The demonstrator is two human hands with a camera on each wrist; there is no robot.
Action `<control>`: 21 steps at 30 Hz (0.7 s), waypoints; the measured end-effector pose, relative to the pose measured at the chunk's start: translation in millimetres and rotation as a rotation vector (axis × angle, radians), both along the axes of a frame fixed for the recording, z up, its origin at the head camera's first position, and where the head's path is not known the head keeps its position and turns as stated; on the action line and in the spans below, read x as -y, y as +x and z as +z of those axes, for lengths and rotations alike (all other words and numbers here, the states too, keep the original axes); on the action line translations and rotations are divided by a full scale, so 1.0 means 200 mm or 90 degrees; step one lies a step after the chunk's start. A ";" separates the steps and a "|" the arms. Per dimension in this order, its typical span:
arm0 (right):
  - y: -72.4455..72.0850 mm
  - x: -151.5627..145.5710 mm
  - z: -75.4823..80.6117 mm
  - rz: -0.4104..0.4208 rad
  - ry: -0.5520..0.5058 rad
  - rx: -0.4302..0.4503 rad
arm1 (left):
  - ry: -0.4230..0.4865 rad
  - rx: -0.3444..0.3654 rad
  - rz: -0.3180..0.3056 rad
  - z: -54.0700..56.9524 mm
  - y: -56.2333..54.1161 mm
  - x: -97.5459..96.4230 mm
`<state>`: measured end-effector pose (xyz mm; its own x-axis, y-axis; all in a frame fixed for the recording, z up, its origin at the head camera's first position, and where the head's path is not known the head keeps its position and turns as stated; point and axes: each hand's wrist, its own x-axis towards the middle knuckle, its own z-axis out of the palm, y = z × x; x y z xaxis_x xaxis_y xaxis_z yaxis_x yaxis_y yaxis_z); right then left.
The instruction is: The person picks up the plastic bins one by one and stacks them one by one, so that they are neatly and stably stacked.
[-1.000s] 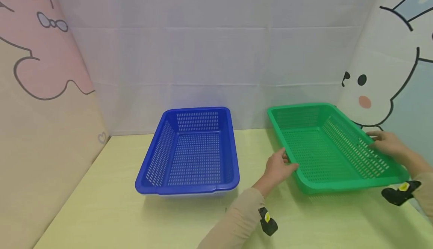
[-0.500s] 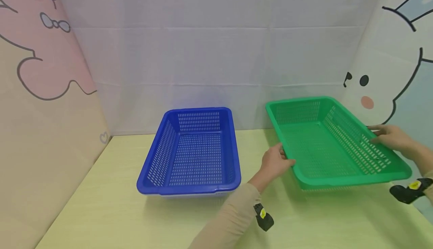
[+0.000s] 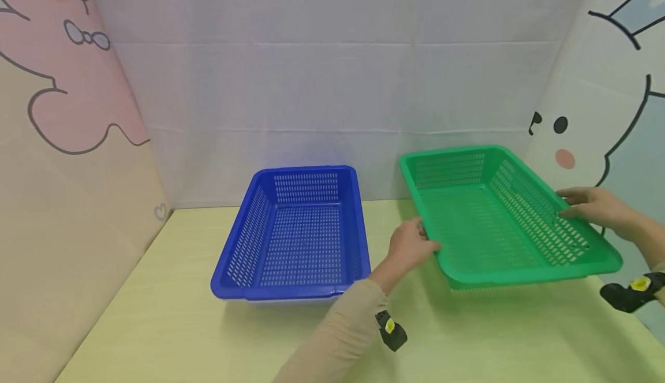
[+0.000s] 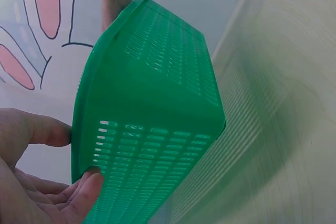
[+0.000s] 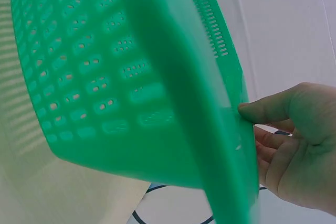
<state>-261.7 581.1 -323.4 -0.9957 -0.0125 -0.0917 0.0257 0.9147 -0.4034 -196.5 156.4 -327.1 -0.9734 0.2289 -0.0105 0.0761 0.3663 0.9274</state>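
Note:
A green plastic basket (image 3: 499, 221) with slotted walls hangs above the table on the right, its far side tilted up in the head view. My left hand (image 3: 413, 244) grips its left rim, thumb on the top and fingers curled beneath, as the left wrist view shows with the thumb (image 4: 50, 131) at the lip. On the opposite rim, my right hand (image 3: 597, 207) holds the basket, and its thumb (image 5: 265, 107) presses the green wall in the right wrist view. A blue plastic basket (image 3: 301, 244) of similar shape stands left of my left hand.
The pale yellow table (image 3: 171, 313) runs under both baskets. A white cloth wall (image 3: 332, 94) closes the back. Side panels printed with cartoon animals, a pink one (image 3: 78, 100) and a rabbit (image 3: 587, 111), flank the table.
The green basket has risen a little off the table and then shifted slightly left, with both hands holding it throughout. The blue basket has stayed in place.

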 end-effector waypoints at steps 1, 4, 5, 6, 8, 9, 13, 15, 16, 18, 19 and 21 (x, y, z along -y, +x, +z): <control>0.02 0.05 0.04 0.006 -0.009 0.011 | 0.003 0.000 -0.001 0.01 0.00 0.01; 0.07 0.15 0.11 0.017 -0.014 0.021 | 0.005 -0.003 -0.001 0.02 -0.01 0.04; 0.13 0.25 0.18 0.021 -0.014 0.028 | 0.007 -0.004 0.000 0.03 -0.01 0.05; 0.18 0.34 0.25 0.024 -0.014 0.035 | 0.009 -0.005 0.000 0.03 -0.01 0.06; 0.23 0.44 0.32 0.034 -0.012 0.046 | 0.018 -0.005 0.000 0.04 -0.02 0.08; 0.24 0.48 0.34 0.034 -0.007 0.048 | 0.022 -0.004 0.000 0.05 -0.02 0.09; 0.25 0.53 0.34 0.049 -0.014 0.052 | 0.036 -0.004 0.004 0.07 -0.03 0.14; 0.25 0.54 0.34 0.064 -0.019 0.051 | 0.038 -0.009 0.007 0.08 -0.04 0.17; 0.25 0.55 0.34 0.073 -0.022 0.050 | 0.041 -0.010 0.009 0.09 -0.04 0.18; 0.25 0.57 0.34 0.085 -0.022 0.045 | 0.047 -0.013 0.014 0.10 -0.04 0.20; 0.25 0.59 0.34 0.089 -0.022 0.043 | 0.048 -0.016 0.013 0.10 -0.04 0.22; 0.26 0.61 0.35 0.094 -0.026 0.042 | 0.051 -0.014 0.015 0.11 -0.04 0.24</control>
<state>-210.1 458.2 -254.1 -0.9745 -0.1637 -0.1537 -0.0801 0.8930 -0.4429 -204.1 108.2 -304.8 -0.9784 0.2047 0.0286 0.0890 0.2923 0.9522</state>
